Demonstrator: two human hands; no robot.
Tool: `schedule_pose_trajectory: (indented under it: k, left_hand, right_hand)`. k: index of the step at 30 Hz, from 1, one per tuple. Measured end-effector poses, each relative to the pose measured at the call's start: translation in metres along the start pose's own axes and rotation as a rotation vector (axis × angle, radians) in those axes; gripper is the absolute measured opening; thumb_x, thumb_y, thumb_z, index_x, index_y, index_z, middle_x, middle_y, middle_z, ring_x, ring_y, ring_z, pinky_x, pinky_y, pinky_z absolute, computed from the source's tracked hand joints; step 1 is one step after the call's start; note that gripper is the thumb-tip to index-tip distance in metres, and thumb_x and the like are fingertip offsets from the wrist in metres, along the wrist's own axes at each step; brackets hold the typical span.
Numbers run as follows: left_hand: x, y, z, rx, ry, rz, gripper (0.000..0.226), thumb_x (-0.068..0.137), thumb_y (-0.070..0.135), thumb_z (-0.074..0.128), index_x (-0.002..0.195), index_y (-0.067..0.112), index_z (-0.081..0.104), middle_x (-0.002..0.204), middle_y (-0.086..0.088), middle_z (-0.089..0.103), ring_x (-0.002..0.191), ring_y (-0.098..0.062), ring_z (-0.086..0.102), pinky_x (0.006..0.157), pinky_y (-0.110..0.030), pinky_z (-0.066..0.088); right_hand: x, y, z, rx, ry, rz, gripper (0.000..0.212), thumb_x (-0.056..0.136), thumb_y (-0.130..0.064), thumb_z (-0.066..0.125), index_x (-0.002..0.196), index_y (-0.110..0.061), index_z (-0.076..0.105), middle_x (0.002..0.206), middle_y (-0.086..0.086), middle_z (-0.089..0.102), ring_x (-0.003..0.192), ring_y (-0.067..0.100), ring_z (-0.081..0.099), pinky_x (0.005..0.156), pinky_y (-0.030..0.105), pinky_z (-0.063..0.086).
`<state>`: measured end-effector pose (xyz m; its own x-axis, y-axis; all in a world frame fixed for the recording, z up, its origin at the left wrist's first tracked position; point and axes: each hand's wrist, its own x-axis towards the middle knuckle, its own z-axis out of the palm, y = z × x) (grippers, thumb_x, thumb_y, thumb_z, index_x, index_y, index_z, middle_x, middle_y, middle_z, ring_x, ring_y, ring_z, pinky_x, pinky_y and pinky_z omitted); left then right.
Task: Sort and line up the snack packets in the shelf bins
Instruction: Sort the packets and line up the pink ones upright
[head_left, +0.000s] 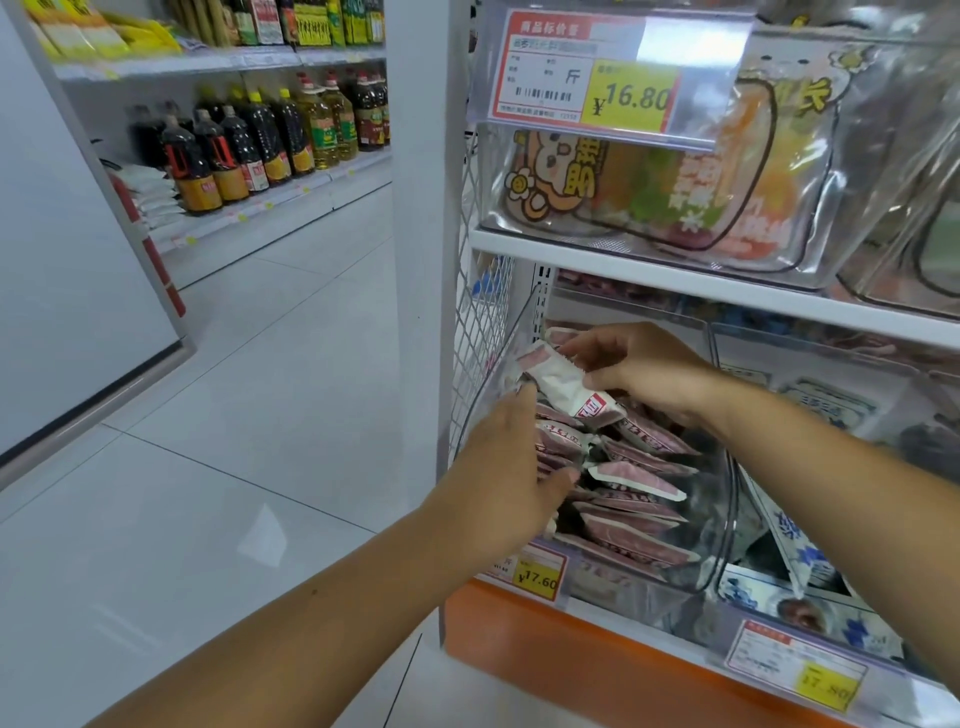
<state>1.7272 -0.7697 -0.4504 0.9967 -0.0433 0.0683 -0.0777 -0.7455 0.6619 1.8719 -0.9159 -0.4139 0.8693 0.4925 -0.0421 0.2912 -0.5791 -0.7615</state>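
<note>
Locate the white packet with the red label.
In the head view, the white packet is pinched by the right hand above the pink packets in the leftmost clear bin.

Two arms of one person, nothing else of the body in view. Left hand (511, 467) sits just up-left of the yellow price tag (540, 574); right hand (639, 364) is well above the tag, slightly right. Both hands bare, fingers bare. Left forearm (311, 623), lower-left of the tag, is uncovered to the picture edge, with one small dark speck about mid-length. Right forearm (831, 467), right of the tag, is uncovered to the edge too, with faint creases at the wrist. Knuckle ridges show on the right hand. Nails too blurred to judge.
</note>
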Motion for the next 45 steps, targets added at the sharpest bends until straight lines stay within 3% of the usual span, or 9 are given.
schedule_pose_trajectory:
  k: [6, 11, 17, 23, 27, 31, 36, 42, 45]
  left_hand:
    - [0.001, 0.001, -0.004, -0.371, 0.227, 0.037, 0.101, 0.085, 0.025, 0.073, 0.151, 0.042, -0.001, 0.154, 0.013, 0.026, 0.135, -0.001, 0.034, 0.111, -0.025, 0.033]
    - [-0.001, 0.005, -0.014, -0.354, 0.209, 0.044, 0.041, 0.078, 0.025, 0.078, 0.113, 0.036, 0.059, 0.106, 0.013, 0.067, 0.088, 0.000, 0.064, 0.075, -0.014, 0.049]
    - [-0.011, 0.017, -0.016, -0.666, 0.087, -0.063, 0.033, 0.082, 0.017, 0.075, 0.111, 0.027, 0.063, 0.095, 0.006, 0.074, 0.082, -0.009, 0.072, 0.073, -0.030, 0.060]
    - [-0.020, 0.019, -0.013, -0.163, 0.115, 0.222, 0.091, 0.065, 0.033, 0.088, 0.136, 0.049, 0.033, 0.142, 0.024, 0.034, 0.125, 0.011, 0.037, 0.100, -0.008, 0.035]
    - [-0.018, 0.012, -0.012, -0.011, 0.317, 0.301, 0.046, 0.079, 0.023, 0.077, 0.123, 0.031, 0.063, 0.139, 0.017, 0.042, 0.120, 0.011, 0.036, 0.099, -0.002, 0.028]
    - [-0.021, 0.015, -0.019, -0.243, 0.065, 0.123, 0.012, 0.094, 0.033, 0.058, 0.097, 0.043, 0.063, 0.090, 0.021, 0.068, 0.083, 0.004, 0.065, 0.067, -0.012, 0.049]
    - [-0.024, 0.018, -0.018, -0.514, -0.052, -0.002, 0.016, 0.091, 0.034, 0.061, 0.104, 0.044, 0.061, 0.101, 0.012, 0.072, 0.089, -0.013, 0.071, 0.074, -0.040, 0.060]
    - [-0.021, 0.015, -0.021, -0.375, 0.079, 0.124, 0.023, 0.090, 0.027, 0.066, 0.101, 0.047, 0.063, 0.098, 0.022, 0.070, 0.090, 0.003, 0.066, 0.077, -0.019, 0.054]
    - [-0.017, 0.011, -0.020, -0.120, 0.155, 0.167, 0.036, 0.091, 0.034, 0.064, 0.120, 0.051, 0.053, 0.112, 0.022, 0.061, 0.099, 0.005, 0.058, 0.084, -0.016, 0.045]
  right_hand:
    - [-0.052, -0.020, -0.010, 0.286, -0.044, -0.086, 0.038, 0.083, 0.012, 0.061, 0.103, -0.019, 0.069, 0.093, 0.001, 0.069, 0.082, 0.011, 0.061, 0.078, 0.022, 0.050]
    - [-0.091, -0.020, -0.006, 0.361, 0.001, -0.130, 0.030, 0.084, 0.005, 0.065, 0.107, -0.014, 0.068, 0.097, 0.003, 0.073, 0.083, 0.009, 0.067, 0.080, 0.020, 0.055]
    - [-0.113, -0.011, 0.001, 0.276, 0.185, -0.096, 0.016, 0.076, -0.019, 0.078, 0.088, -0.028, 0.072, 0.095, -0.008, 0.072, 0.082, 0.010, 0.069, 0.076, 0.031, 0.056]
    - [-0.120, -0.010, 0.006, 0.474, 0.270, -0.029, 0.016, 0.086, -0.010, 0.069, 0.094, -0.024, 0.069, 0.093, -0.002, 0.073, 0.071, 0.012, 0.070, 0.057, 0.022, 0.051]
    - [-0.124, -0.012, 0.005, 0.588, 0.136, 0.049, 0.014, 0.090, -0.019, 0.063, 0.098, -0.012, 0.070, 0.090, 0.011, 0.074, 0.073, 0.017, 0.071, 0.061, 0.024, 0.055]
    - [-0.138, -0.019, -0.003, 0.550, -0.003, -0.032, 0.036, 0.084, -0.040, 0.057, 0.108, -0.015, 0.065, 0.092, 0.004, 0.075, 0.085, 0.014, 0.071, 0.070, 0.019, 0.054]
    - [-0.137, -0.015, 0.004, 0.302, 0.220, -0.081, 0.009, 0.091, -0.023, 0.063, 0.087, -0.024, 0.071, 0.065, 0.002, 0.067, 0.050, 0.004, 0.053, 0.048, 0.013, 0.042]
    - [-0.135, -0.020, 0.002, 0.161, 0.036, -0.164, 0.016, 0.086, -0.025, 0.069, 0.100, -0.030, 0.070, 0.088, -0.016, 0.071, 0.076, 0.001, 0.066, 0.064, 0.014, 0.050]
    - [-0.128, -0.017, -0.001, 0.109, 0.240, -0.171, 0.018, 0.087, -0.020, 0.068, 0.085, -0.038, 0.068, 0.076, -0.025, 0.069, 0.065, -0.006, 0.062, 0.056, 0.008, 0.043]
